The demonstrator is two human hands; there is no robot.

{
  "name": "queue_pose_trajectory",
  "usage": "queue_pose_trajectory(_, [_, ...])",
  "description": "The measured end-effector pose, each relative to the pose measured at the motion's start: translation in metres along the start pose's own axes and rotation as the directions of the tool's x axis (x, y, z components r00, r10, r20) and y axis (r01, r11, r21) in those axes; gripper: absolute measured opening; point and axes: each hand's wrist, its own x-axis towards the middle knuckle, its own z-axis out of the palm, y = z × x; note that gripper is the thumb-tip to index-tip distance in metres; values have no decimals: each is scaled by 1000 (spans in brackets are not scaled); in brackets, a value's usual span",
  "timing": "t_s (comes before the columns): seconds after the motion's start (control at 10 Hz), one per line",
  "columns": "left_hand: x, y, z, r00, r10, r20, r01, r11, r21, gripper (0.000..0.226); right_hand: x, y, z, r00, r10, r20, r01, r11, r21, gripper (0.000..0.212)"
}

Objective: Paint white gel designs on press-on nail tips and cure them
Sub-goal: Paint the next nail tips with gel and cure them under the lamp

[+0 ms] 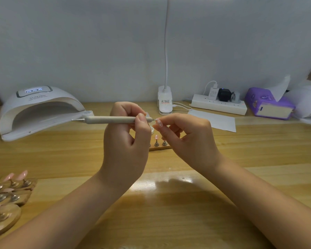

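One pink nail tip with small white dots is pinched between the fingertips of the right hand, raised above the middle of a wooden desk; the left hand grips one grey dotting pen lying level, its fine metal point touching or just beside the tip's left edge; a second metal point shows at the pen's far left end.

Just below and behind the hands sits one small white gel pot, partly hidden; near it one small wooden stand carries two visible metal holders, the left one bearing one pink nail, the right one bare; more of the stand is hidden by the left hand.

At the lower left edge lie three wooden stands stacked in a row, carrying several pink nails on metal holders; their exact number cannot be told, as some are cut off.

At the back left stands one white curing lamp with a lit display; at the back centre one white clip lamp with a long neck; right of it one sheet of white paper, one white power strip with three plugs, one purple tissue pack, and one white object at the right edge.
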Motion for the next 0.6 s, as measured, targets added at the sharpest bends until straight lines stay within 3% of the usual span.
queue_pose_trajectory(0.6, [0,-2,-1,1000,13,11,-12,999,-53,5,0,-1,0,1000,-2,-16,2,1000,-2,9])
